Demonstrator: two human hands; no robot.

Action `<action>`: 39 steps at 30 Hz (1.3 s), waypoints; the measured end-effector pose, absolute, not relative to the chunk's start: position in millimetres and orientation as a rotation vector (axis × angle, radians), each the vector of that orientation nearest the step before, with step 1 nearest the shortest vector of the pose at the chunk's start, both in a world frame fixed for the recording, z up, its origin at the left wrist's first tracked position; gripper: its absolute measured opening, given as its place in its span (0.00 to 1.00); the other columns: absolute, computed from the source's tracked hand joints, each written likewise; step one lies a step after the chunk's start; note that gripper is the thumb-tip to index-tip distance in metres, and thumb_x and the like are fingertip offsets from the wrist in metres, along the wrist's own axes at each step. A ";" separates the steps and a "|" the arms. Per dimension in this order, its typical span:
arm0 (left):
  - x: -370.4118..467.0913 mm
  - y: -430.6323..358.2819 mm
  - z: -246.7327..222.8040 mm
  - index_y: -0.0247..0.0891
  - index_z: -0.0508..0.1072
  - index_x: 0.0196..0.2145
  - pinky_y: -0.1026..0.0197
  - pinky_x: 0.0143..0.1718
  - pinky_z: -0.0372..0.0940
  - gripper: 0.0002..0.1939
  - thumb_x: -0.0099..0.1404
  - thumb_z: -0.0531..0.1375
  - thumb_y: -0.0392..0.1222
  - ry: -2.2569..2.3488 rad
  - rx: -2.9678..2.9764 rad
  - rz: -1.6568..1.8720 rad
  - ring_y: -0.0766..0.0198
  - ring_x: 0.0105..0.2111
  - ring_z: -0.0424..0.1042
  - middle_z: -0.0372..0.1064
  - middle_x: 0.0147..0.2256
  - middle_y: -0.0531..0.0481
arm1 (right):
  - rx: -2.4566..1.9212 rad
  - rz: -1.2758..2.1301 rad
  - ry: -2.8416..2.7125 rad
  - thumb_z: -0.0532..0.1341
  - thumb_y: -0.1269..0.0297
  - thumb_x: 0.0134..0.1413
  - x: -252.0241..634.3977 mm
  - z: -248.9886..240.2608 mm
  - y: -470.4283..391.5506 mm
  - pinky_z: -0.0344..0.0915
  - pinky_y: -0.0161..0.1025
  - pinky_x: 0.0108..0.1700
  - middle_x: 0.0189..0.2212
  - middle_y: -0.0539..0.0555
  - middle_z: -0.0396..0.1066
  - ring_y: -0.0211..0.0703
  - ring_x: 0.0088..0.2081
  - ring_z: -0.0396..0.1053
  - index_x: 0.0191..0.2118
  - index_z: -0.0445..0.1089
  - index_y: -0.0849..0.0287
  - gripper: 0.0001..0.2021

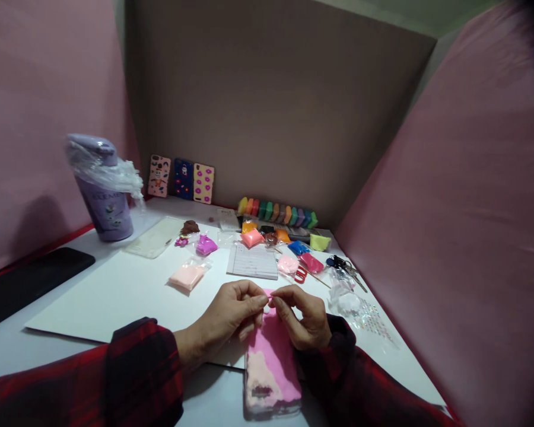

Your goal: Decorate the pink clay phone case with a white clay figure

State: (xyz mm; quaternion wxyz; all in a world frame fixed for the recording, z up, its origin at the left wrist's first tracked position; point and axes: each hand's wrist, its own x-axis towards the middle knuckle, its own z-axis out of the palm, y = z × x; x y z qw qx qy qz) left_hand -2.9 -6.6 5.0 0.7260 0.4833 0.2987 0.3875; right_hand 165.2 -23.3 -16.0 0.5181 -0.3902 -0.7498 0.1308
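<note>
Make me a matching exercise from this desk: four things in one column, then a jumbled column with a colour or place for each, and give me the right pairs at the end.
Things
1. Purple-free clue needed: tumbler
2. Notepad
3. Keys
4. Nearest phone case

Colours and places
A. Whitish, with ruled lines
B. Bright pink and pale peach, with the left hand and right hand at its far end
C. Purple, with clear plastic wrap around its upper part
D. Right of the hot-pink packet

Right pairs
1-C, 2-A, 3-D, 4-B
</note>
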 end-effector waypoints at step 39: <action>-4.6 -5.4 6.2 0.33 0.70 0.24 0.66 0.16 0.40 0.15 0.56 0.64 0.48 0.746 1.090 0.840 0.75 0.14 0.48 0.54 0.14 0.60 | -0.877 0.321 -1.917 0.56 0.75 0.56 169.3 -9.9 -25.3 0.68 0.35 0.27 0.28 0.54 0.74 0.38 0.25 0.70 0.40 0.70 0.60 0.08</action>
